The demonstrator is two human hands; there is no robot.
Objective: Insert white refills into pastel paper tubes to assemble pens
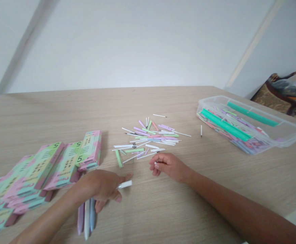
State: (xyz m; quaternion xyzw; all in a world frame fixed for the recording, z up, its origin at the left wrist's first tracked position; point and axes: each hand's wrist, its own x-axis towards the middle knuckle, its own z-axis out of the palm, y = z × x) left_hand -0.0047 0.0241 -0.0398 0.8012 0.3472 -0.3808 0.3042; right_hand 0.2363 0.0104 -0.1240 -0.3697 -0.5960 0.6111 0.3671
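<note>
My left hand is closed around a bunch of pastel pens whose ends stick out below the palm; a white pen tip shows past my thumb. My right hand rests on the table with its fingers curled, pinching a small white piece at the near edge of a scattered pile of pen parts: pink, green, purple and white barrels and thin white refills. A green barrel lies at the pile's left edge.
Several pastel pen boxes marked 5 lie fanned at the left on the wooden table. A clear plastic bin with packaged pens and green strips stands at the right. One refill lies alone between pile and bin.
</note>
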